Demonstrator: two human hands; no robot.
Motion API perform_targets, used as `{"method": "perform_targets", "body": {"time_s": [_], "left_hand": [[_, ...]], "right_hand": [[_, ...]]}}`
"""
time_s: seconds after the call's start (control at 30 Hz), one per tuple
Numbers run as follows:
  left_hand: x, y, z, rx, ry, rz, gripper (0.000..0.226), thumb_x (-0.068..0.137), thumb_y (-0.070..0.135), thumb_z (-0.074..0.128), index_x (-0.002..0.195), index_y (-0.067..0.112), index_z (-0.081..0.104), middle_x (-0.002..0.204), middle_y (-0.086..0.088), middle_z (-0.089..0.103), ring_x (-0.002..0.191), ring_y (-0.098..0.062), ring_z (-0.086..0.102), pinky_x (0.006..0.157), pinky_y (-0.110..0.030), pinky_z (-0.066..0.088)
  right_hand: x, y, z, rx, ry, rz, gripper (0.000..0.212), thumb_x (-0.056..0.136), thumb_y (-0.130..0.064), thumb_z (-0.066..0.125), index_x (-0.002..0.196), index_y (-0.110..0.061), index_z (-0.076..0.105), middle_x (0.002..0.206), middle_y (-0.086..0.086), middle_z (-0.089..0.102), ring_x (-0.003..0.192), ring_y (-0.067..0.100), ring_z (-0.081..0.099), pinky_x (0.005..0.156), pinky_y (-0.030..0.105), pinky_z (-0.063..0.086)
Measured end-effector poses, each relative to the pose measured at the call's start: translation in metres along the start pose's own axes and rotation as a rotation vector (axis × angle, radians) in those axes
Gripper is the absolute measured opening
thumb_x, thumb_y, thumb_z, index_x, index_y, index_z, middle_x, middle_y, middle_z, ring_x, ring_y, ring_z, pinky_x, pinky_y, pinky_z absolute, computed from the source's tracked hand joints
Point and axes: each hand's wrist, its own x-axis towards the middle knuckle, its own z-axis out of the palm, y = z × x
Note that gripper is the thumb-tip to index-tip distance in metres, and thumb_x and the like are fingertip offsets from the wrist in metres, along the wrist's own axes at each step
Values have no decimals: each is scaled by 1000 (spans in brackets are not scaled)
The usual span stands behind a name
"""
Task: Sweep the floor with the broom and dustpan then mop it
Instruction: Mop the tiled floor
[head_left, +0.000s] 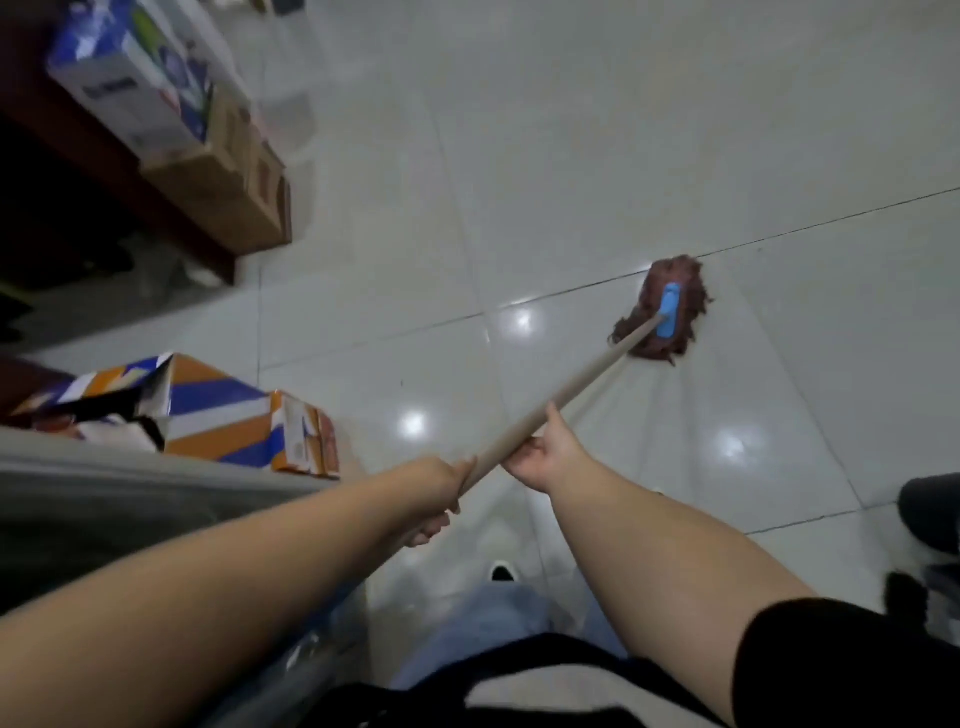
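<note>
White tile floor (571, 130) | both hands grip mop (662, 317) handle | open box (208, 410), contents unclear

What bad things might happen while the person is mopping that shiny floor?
1. The glossy white tiled floor shows a wet-looking streak behind the reddish-brown string mop head, so the foot in the black-and-white shoe might slip.
2. The left hand and right hand both grip the long pale wooden handle near its top end; a wide swing might knock the orange, blue and white cardboard box on the floor nearby.
</note>
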Motion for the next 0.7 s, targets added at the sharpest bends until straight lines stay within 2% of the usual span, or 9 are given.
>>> {"method": "perform_targets", "body": {"time_s": [0.07, 0.1, 0.17, 0.23, 0.3, 0.37, 0.53, 0.63, 0.7], "left_hand": [[1, 2, 14, 71, 96, 18, 57, 94, 55, 34, 87, 5, 59, 63, -4, 50, 48, -16, 43, 44, -20, 36], [0, 3, 21, 131, 125, 17, 57, 94, 56, 35, 91, 6, 61, 65, -4, 54, 50, -16, 47, 48, -22, 40], [-2, 9, 36, 269, 149, 27, 62, 91, 62, 33, 92, 7, 62, 69, -4, 60, 57, -19, 55, 58, -27, 48], [-2, 22, 46, 422, 200, 83, 62, 89, 66, 30, 80, 11, 57, 69, -3, 59, 64, -22, 57, 67, -30, 50], [0, 42, 52, 533, 249, 150, 57, 89, 66, 27, 67, 17, 46, 63, 1, 51, 64, -21, 54, 67, -30, 46], [6, 70, 57, 552, 256, 188, 56, 90, 66, 26, 64, 18, 40, 60, 2, 47, 56, -16, 48, 58, -28, 42], [15, 128, 85, 496, 151, 277, 58, 91, 65, 26, 64, 16, 42, 57, 0, 50, 44, -11, 45, 44, -20, 38], [16, 159, 105, 446, 81, 347, 60, 91, 64, 28, 70, 12, 50, 58, -1, 53, 44, -12, 48, 44, -21, 39], [16, 183, 114, 448, 48, 370, 63, 92, 63, 28, 80, 8, 55, 63, -4, 56, 47, -15, 50, 45, -22, 41]], "right_hand": [[8, -7, -3, 4, 74, -12, 67, 90, -57, 44, 136, -8, 42, 129, 12, 54, 117, 26, 55, 95, 38, 42], [9, -12, -3, 4, 120, -4, 61, 89, -58, 46, 129, -12, 45, 115, 11, 58, 101, 24, 60, 91, 34, 44], [5, -24, 0, -7, 249, 1, 47, 86, -55, 54, 107, -14, 51, 77, 5, 51, 63, 16, 51, 70, 26, 48], [2, -41, 0, -41, 324, -53, 40, 86, -49, 57, 86, -10, 50, 61, 1, 41, 49, 12, 38, 51, 21, 40], [-6, -63, -1, -54, 337, -85, 41, 88, -45, 57, 72, -10, 44, 56, 1, 38, 46, 11, 35, 45, 21, 36], [-11, -92, -1, -99, 341, -116, 40, 90, -40, 57, 69, -9, 43, 56, 1, 38, 46, 12, 36, 45, 22, 36], [-24, -159, -23, -189, 393, -197, 17, 96, -23, 48, 95, -6, 48, 62, 5, 41, 52, 15, 40, 51, 26, 39], [-37, -194, -43, -160, 463, -251, 11, 98, -19, 46, 97, -7, 46, 62, 4, 40, 52, 15, 40, 59, 29, 42], [-44, -217, -53, -150, 511, -298, 11, 98, -18, 45, 97, -7, 45, 61, 5, 40, 51, 14, 40, 53, 28, 40]]}}
